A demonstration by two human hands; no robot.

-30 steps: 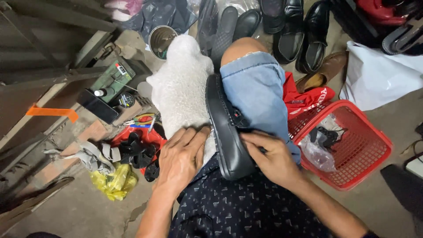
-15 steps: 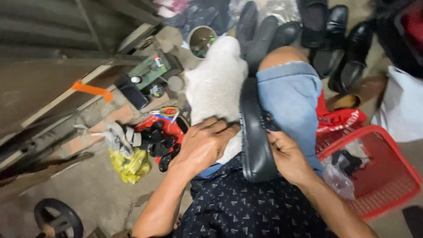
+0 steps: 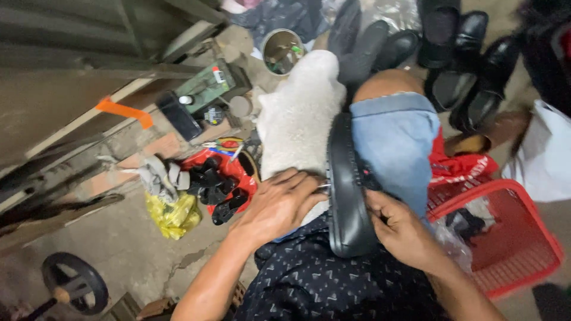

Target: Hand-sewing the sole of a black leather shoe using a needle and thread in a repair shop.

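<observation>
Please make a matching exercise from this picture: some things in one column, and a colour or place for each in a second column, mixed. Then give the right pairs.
Things:
1. shoe
2. basket
3. cloth
4. bag

Descriptions:
A. yellow, crumpled on the floor
B. black, sole up on the lap between the left hand and right hand
C. red, by the right knee
D. white and fluffy, over the left thigh

Pairs: 1-B, 2-C, 3-D, 4-A
</observation>
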